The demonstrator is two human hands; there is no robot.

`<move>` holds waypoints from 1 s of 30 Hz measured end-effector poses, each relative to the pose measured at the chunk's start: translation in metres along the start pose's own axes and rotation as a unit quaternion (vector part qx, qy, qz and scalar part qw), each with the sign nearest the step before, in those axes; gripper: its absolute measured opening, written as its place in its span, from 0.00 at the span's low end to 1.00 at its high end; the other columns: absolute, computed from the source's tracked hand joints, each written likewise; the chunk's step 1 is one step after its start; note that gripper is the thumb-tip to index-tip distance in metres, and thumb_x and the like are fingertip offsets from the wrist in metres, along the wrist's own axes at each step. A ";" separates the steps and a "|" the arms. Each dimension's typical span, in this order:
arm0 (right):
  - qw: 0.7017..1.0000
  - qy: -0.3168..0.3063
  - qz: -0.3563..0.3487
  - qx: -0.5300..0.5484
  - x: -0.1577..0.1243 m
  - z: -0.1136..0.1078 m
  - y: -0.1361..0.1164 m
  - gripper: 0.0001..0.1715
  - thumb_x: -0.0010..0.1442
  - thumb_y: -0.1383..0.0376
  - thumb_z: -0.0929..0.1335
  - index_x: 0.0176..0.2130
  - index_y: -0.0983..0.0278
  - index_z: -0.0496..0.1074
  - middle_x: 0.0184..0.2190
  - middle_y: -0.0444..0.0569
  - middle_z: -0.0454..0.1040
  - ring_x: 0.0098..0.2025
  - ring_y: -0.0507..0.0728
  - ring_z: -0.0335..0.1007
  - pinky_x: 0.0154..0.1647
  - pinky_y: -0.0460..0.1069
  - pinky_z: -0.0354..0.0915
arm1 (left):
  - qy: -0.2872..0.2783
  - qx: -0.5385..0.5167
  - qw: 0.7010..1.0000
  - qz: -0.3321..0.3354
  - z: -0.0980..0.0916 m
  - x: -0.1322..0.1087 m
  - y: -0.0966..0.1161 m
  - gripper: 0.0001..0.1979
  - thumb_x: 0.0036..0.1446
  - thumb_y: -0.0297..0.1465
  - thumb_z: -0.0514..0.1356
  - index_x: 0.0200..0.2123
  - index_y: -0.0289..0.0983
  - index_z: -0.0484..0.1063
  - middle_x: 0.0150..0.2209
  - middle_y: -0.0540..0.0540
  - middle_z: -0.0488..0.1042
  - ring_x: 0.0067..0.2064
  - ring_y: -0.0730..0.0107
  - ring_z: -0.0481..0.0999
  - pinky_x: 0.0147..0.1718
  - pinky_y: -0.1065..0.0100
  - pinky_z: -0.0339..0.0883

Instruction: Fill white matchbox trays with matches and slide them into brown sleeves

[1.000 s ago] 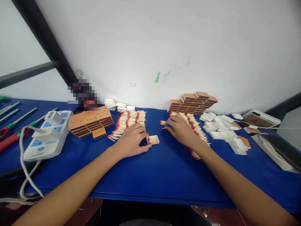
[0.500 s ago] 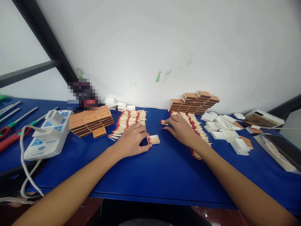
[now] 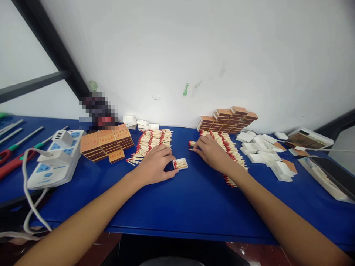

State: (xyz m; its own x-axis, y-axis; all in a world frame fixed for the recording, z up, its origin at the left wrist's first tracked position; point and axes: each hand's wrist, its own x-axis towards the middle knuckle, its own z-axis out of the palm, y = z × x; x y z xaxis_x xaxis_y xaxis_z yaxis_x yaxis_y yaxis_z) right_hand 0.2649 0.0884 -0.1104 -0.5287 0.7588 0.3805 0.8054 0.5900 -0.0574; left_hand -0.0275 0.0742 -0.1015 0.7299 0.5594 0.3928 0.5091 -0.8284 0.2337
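Observation:
A small white matchbox tray [image 3: 181,166] with some red-tipped matches in it lies on the blue table. My left hand [image 3: 156,165] is around the tray's left end, thumb at the near corner and fingers on the far side. To the right, my right hand [image 3: 213,152] has its thumb and fingertips pinched together at a few matches [image 3: 191,143] at the left edge of the right-hand pile; how many they grip is hidden. Under and behind that hand spreads the right match pile [image 3: 234,153]. Another match pile [image 3: 155,140] lies behind my left hand.
Stacked matchboxes stand at left [image 3: 107,142] and back right [image 3: 227,120]. White trays [image 3: 260,149] lie loose at right, near a phone [image 3: 335,175]. A white power strip [image 3: 59,162] with cables and red-and-green long-handled tools [image 3: 24,157] occupy the left side.
The thumb and fingers of my right hand have closed together at the matches, where a gap showed before. My left hand and the tray stay in place.

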 end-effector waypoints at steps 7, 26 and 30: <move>0.999 -0.003 -0.051 0.014 0.001 -0.020 -0.051 0.12 0.75 0.67 0.64 0.41 0.61 0.75 0.41 0.56 0.74 0.45 0.65 0.65 0.51 0.59 0.66 | -0.001 0.003 1.000 0.003 0.001 0.000 -0.001 0.11 0.65 0.41 0.67 0.44 0.39 0.81 0.42 0.44 0.78 0.49 0.55 0.75 0.52 0.54 0.71; 0.987 -0.060 -0.020 0.150 -0.005 -0.020 -0.054 0.08 0.75 0.65 0.66 0.43 0.61 0.74 0.42 0.53 0.73 0.45 0.61 0.71 0.47 0.57 0.70 | 0.002 0.011 1.000 0.006 0.001 0.000 -0.002 0.12 0.65 0.41 0.69 0.43 0.37 0.81 0.43 0.43 0.78 0.50 0.55 0.74 0.52 0.55 0.71; 0.981 -0.062 0.000 0.183 -0.003 -0.015 -0.054 0.09 0.75 0.64 0.65 0.42 0.61 0.74 0.42 0.52 0.73 0.43 0.59 0.71 0.44 0.54 0.69 | -0.001 0.014 1.000 0.008 0.001 -0.001 -0.002 0.12 0.65 0.41 0.69 0.42 0.37 0.80 0.42 0.43 0.77 0.50 0.55 0.74 0.52 0.55 0.71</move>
State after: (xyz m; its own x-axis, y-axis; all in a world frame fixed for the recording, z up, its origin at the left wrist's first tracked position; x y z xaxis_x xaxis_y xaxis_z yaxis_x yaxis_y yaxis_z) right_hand 0.2268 0.0500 -0.0945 -0.5748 0.7738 0.2662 0.6680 0.6316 -0.3936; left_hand -0.0289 0.0754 -0.1033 0.7385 0.5468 0.3945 0.5107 -0.8356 0.2023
